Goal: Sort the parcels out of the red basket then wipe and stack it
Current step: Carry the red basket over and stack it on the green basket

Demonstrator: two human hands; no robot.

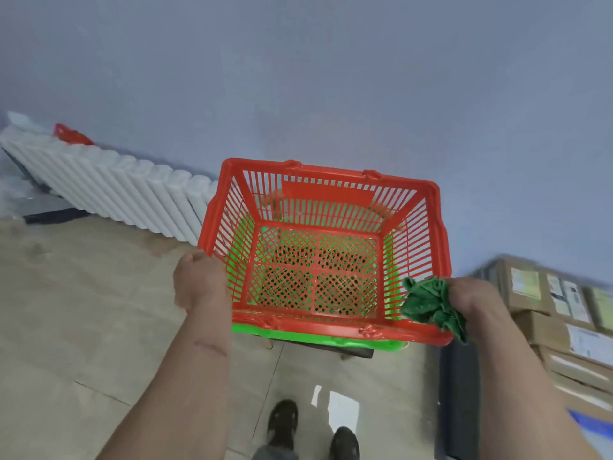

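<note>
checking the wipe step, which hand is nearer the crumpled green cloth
Right. The right hand grips the crumpled green cloth at the red slatted plastic basket's near right corner. The left hand holds the basket's left rim, across the basket from the cloth.

A plain blue-grey wall (pixel 331 78) meets a beige tiled floor (pixel 83 327). A white ribbed radiator (pixel 109 187) runs along the wall at left. Stacked cardboard boxes (pixel 557 313) stand at right. The light is soft and even.
</note>
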